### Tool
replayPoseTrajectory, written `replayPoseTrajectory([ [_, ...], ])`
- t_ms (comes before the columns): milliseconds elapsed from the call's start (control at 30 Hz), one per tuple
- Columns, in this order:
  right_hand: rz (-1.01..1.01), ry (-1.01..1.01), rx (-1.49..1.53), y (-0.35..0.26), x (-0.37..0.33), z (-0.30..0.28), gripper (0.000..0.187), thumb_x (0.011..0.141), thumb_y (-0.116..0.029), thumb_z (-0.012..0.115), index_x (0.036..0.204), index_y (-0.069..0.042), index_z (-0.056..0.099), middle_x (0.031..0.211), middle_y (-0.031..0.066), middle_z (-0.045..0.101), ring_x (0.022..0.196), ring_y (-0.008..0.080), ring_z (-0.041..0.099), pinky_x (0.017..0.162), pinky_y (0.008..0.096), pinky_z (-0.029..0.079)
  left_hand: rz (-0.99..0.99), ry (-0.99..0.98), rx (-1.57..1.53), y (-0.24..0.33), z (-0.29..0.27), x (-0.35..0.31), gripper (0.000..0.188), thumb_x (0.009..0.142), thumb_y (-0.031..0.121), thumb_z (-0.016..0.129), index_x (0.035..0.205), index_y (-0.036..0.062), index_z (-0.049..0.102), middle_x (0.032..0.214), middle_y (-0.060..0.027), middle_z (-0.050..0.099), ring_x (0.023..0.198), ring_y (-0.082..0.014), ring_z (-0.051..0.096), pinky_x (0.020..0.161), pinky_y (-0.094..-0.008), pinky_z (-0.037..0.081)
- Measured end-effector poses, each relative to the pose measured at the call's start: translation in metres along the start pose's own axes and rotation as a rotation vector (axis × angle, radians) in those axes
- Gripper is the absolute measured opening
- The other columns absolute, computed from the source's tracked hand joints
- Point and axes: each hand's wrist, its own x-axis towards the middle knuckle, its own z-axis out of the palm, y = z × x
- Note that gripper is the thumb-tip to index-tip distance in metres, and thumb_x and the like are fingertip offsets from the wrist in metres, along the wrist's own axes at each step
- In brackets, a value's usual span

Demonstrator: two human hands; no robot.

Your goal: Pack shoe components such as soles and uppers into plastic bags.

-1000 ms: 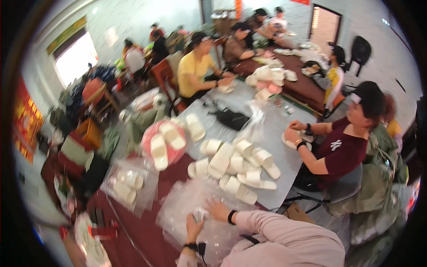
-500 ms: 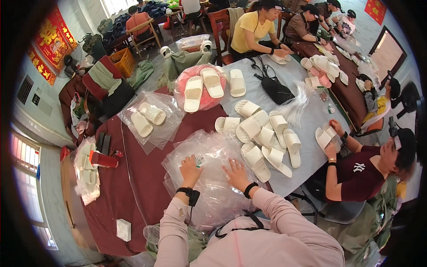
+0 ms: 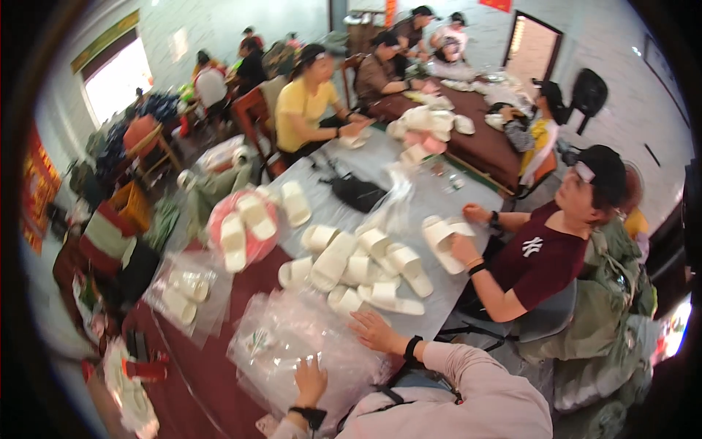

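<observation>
A stack of clear plastic bags (image 3: 272, 338) lies in front of me on the dark red tabletop. My left hand (image 3: 311, 382) rests on its near part, palm down, fingers apart and holding nothing. At the stack's right edge my right hand (image 3: 375, 333) lies flat, its fingers stretched out close to a pile of cream slippers (image 3: 333, 262). Some of those slippers lie on their sides or across one another. Beyond the stack, one pair of slippers (image 3: 191, 285) sits on more clear bags, and another pair (image 3: 255, 216) on a pink bag (image 3: 217, 219).
On my right a person in a dark red shirt (image 3: 542, 256) holds a pair of slippers (image 3: 443, 238). A black bag (image 3: 355, 192) lies on the grey table cover (image 3: 307, 172). Across the table sits a person in yellow (image 3: 311, 106). A red box (image 3: 145, 371) stands at the left.
My view has swung to the right and tilted up. My left hand has slid nearer to me over the bags. My right hand stays by the slipper pile.
</observation>
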Motion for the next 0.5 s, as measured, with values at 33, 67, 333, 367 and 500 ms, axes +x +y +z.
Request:
replayPoseTrajectory([
  [33, 0.019, 0.026, -0.030, 0.010, -0.006, -0.004, 0.057, 0.074, -0.022, 0.061, 0.127, -0.012, 0.042, 0.135, 0.0179, 0.032, 0.118, 0.0331, 0.037, 0.096, 0.0452, 0.029, -0.079, -0.141, -0.045, 0.009, 0.005, -0.009, 0.054, 0.074, 0.032, 0.061, 0.121, 0.0112, 0.046, 0.112, -0.0226, 0.048, 0.098, -0.0402, 0.049, 0.079, -0.0504, 0.042],
  [67, 0.141, 0.130, 0.015, 0.020, -0.009, -0.007, 0.057, 0.074, -0.023, 0.061, 0.127, -0.013, 0.042, 0.134, 0.0175, 0.033, 0.117, 0.0335, 0.038, 0.095, 0.0448, 0.030, -0.084, -0.153, -0.059, 0.021, 0.003, -0.019, 0.058, 0.073, 0.034, 0.061, 0.124, 0.0116, 0.044, 0.115, -0.0248, 0.046, 0.099, -0.0409, 0.049, 0.078, -0.0509, 0.043],
  [333, 0.800, 0.039, 0.377, 0.063, 0.001, -0.008, 0.053, 0.077, -0.038, 0.058, 0.120, -0.010, 0.049, 0.113, 0.0170, 0.054, 0.109, 0.0324, 0.047, 0.092, 0.0440, 0.035, -0.066, -0.237, -0.045, 0.028, 0.055, -0.039, 0.072, 0.076, 0.035, 0.061, 0.132, 0.0033, 0.030, 0.122, -0.0277, 0.043, 0.112, -0.0463, 0.039, 0.093, -0.0517, 0.033],
  [367, 0.788, 0.038, 0.396, 0.063, 0.002, -0.005, 0.053, 0.076, -0.039, 0.057, 0.119, -0.010, 0.049, 0.113, 0.0165, 0.054, 0.109, 0.0319, 0.047, 0.092, 0.0440, 0.035, -0.066, -0.232, -0.040, 0.027, 0.061, -0.038, 0.072, 0.076, 0.035, 0.061, 0.132, 0.0033, 0.030, 0.122, -0.0277, 0.043, 0.112, -0.0463, 0.039, 0.093, -0.0517, 0.033],
  [500, 0.834, 0.204, 0.461, 0.088, 0.008, 0.024, 0.049, 0.073, -0.030, 0.062, 0.117, -0.013, 0.050, 0.119, 0.0188, 0.048, 0.116, 0.0342, 0.040, 0.093, 0.0460, 0.035, -0.060, -0.222, 0.010, 0.017, 0.086, -0.031, 0.076, 0.075, 0.042, 0.062, 0.135, 0.0107, 0.027, 0.126, -0.0285, 0.038, 0.114, -0.0495, 0.034, 0.095, -0.0521, 0.030],
])
